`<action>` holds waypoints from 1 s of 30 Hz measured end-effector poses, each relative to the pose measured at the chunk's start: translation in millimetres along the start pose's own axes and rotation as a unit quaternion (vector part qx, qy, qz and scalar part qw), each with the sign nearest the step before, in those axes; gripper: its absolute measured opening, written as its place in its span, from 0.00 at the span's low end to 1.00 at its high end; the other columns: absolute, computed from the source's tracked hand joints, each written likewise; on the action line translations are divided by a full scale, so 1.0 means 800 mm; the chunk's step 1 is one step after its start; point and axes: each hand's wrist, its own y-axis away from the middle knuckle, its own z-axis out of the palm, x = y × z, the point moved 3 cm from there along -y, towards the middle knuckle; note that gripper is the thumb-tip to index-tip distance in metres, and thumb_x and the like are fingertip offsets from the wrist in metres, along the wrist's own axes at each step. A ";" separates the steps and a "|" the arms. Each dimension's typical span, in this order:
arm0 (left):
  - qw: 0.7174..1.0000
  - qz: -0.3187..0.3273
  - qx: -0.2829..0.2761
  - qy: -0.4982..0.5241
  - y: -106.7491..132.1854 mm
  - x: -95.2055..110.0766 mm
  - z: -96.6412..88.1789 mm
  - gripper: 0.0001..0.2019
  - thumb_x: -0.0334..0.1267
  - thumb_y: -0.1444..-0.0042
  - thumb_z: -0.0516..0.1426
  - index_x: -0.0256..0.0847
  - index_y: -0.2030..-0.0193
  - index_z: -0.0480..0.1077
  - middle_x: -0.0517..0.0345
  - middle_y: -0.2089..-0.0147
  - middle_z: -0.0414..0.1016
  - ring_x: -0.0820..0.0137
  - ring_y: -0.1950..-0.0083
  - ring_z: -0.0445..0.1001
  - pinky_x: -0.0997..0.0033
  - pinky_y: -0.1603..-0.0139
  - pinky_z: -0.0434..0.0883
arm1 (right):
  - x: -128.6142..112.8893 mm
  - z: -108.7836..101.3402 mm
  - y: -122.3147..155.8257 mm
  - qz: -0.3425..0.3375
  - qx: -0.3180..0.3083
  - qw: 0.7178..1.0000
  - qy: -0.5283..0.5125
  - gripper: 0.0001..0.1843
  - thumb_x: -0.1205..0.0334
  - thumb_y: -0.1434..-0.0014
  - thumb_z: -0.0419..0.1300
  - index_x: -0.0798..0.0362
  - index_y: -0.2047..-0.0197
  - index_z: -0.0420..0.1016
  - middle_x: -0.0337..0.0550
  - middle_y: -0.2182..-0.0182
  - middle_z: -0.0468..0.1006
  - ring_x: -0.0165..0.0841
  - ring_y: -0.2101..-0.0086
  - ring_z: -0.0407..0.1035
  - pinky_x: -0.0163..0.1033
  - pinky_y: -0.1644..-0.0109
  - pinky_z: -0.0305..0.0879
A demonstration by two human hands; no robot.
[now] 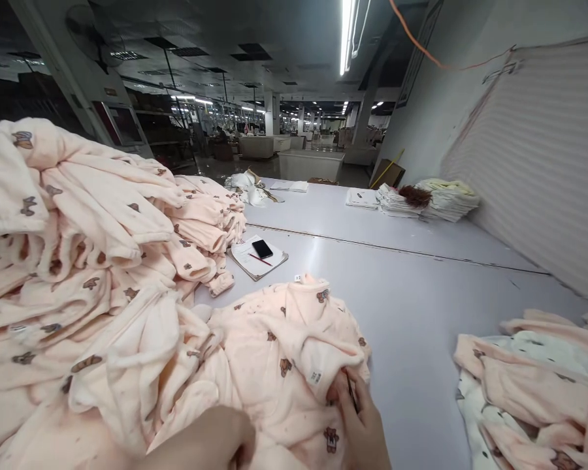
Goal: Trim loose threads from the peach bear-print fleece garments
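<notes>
A pale pink plush garment (259,339) with brown bear prints lies spread in front of me on the table. My right hand (360,414) is closed at its right side, pinching the fabric edge, with a thin dark tool (351,391) between the fingers; its kind is unclear. Just left of those fingers a small white printed label (315,376) shows on the cloth. At the bottom, my left hand (225,434) is curled over the garment. Its fingertips are hidden, so what it grips cannot be made out.
A tall heap of similar pink garments (78,189) fills the left. More pink and white garments (534,372) lie at right. A clipboard (255,267) with papers, a phone (262,249) and a red pen (261,260) rests mid-table. White cloth stacks (445,199) stand at the back.
</notes>
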 end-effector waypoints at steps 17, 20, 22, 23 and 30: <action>0.918 0.256 0.253 -0.169 -0.120 0.076 0.041 0.02 0.32 0.49 0.55 0.42 0.68 0.68 0.52 0.58 0.74 0.55 0.52 0.69 0.44 0.49 0.62 | -0.034 -0.024 -0.047 0.045 0.072 0.992 -0.090 0.12 0.54 0.53 0.64 0.52 0.67 0.73 0.38 0.72 0.76 0.36 0.67 0.70 0.36 0.63 0.66; 0.921 0.258 0.277 -0.093 -0.117 0.067 -0.005 0.08 0.42 0.46 0.55 0.43 0.61 0.68 0.48 0.35 0.60 0.47 0.33 0.51 0.35 0.36 0.45 | -0.043 -0.012 -0.041 0.072 0.039 0.980 -0.180 0.13 0.52 0.50 0.62 0.51 0.64 0.71 0.37 0.73 0.75 0.33 0.71 0.70 0.34 0.69 0.66; 0.949 0.171 0.263 -0.017 -0.124 0.053 -0.034 0.16 0.45 0.44 0.53 0.43 0.50 0.66 0.47 0.32 0.54 0.51 0.32 0.50 0.42 0.36 0.51 | -0.046 -0.011 -0.033 0.094 0.012 0.964 -0.250 0.15 0.51 0.51 0.64 0.50 0.64 0.71 0.37 0.71 0.75 0.33 0.72 0.70 0.33 0.71 0.65; 0.962 0.127 0.239 0.019 -0.128 0.046 -0.043 0.19 0.45 0.44 0.53 0.44 0.46 0.65 0.47 0.34 0.60 0.54 0.35 0.58 0.48 0.38 0.58 | -0.047 -0.013 -0.030 0.099 -0.003 0.959 -0.265 0.15 0.50 0.52 0.65 0.51 0.65 0.71 0.38 0.71 0.75 0.33 0.71 0.70 0.32 0.72 0.65; 0.991 0.090 0.098 0.002 -0.083 0.002 0.030 0.16 0.43 0.51 0.59 0.57 0.54 0.75 0.61 0.60 0.82 0.58 0.58 0.79 0.63 0.58 0.72 | -0.067 -0.022 -0.062 -0.067 0.047 0.996 0.024 0.16 0.49 0.41 0.56 0.52 0.58 0.75 0.45 0.59 0.78 0.40 0.56 0.70 0.39 0.53 0.65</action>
